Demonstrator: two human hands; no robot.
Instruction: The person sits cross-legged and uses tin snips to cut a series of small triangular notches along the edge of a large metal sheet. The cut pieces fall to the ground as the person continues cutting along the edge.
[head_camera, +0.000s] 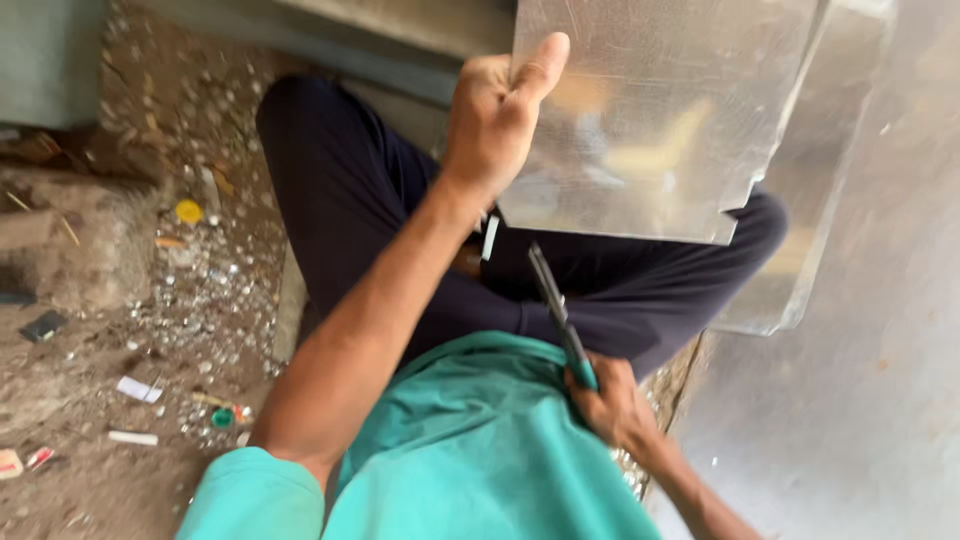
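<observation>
Head view: the left hand (495, 120) has its fingers clamped on the edge of a shiny metal sheet (655, 110) at 12 o'clock. The right hand (615, 405), at 5 o'clock, fingers closed around green-handled shears (558, 310), points them toward the sheet.

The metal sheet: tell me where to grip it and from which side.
Grip the metal sheet along its straight left edge, coming from the left, thumb on the face as the left hand does now. That edge looks smooth and unbroken; the lower right edge is notched with sharp-looking steps, and the shears in the right hand point up toward the bottom edge.
</observation>
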